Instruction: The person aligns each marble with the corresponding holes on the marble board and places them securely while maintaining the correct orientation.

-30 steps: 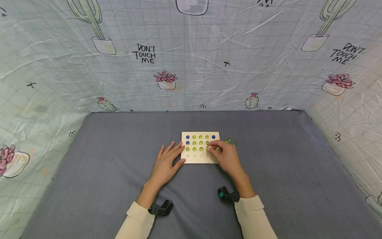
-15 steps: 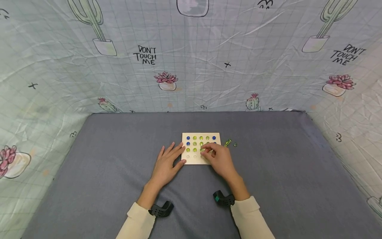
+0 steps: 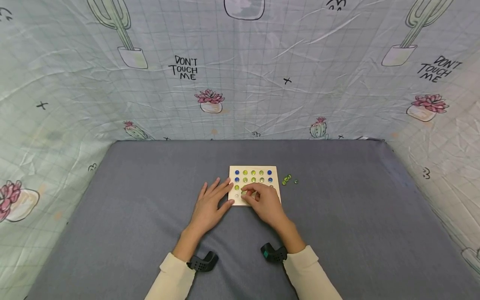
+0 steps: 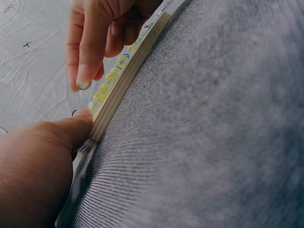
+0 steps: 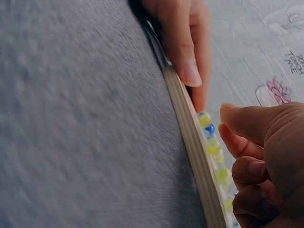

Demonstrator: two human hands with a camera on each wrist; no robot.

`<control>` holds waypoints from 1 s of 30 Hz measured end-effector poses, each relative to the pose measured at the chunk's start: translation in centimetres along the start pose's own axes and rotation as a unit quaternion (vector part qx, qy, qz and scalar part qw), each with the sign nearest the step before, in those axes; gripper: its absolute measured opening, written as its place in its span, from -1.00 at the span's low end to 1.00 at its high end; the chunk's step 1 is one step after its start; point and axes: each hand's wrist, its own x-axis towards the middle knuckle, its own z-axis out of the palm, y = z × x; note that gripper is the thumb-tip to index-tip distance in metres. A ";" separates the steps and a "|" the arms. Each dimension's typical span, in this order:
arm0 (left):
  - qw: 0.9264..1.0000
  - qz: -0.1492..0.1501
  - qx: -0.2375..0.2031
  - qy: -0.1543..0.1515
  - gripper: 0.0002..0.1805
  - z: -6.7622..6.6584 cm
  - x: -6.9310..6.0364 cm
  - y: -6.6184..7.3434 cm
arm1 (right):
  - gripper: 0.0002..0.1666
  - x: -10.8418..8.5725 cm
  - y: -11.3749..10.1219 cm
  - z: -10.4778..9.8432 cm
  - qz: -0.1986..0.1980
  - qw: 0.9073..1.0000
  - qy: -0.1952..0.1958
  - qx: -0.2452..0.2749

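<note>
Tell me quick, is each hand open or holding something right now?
Left hand: open, touching the wooden board.
Right hand: closed, pinching a marble.

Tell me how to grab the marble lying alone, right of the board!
Probably pinch the lone marble across its middle with thumb and finger, coming from above: it looks round, lies on the gray cloth, and nothing covers it.

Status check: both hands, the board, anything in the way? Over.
Left hand touching wooden board, left edge. Right hand pinching marble above board. No obstruction seen; loose marbles right of board, apart from hands.
</note>
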 end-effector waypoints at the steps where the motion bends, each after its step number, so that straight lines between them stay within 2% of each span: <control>1: 1.000 0.000 -0.001 0.000 -0.43 0.0 0.0 0.0 | -0.82 0.0 -0.1 0.1 0.001 1.000 -0.001 0.000; 10: 1.000 0.003 -0.002 -0.001 -0.44 -0.2 0.1 0.2 | -0.81 -0.1 -0.3 0.8 0.001 1.000 0.005 -0.002; 21: 1.000 0.008 0.001 -0.004 -0.44 0.0 0.1 0.2 | -0.80 -0.4 -0.5 1.4 0.004 0.998 0.012 -0.064; 30: 1.000 0.005 0.001 0.000 -0.44 -0.1 0.0 0.1 | -0.80 -0.4 -0.7 1.9 0.008 0.996 0.015 -0.089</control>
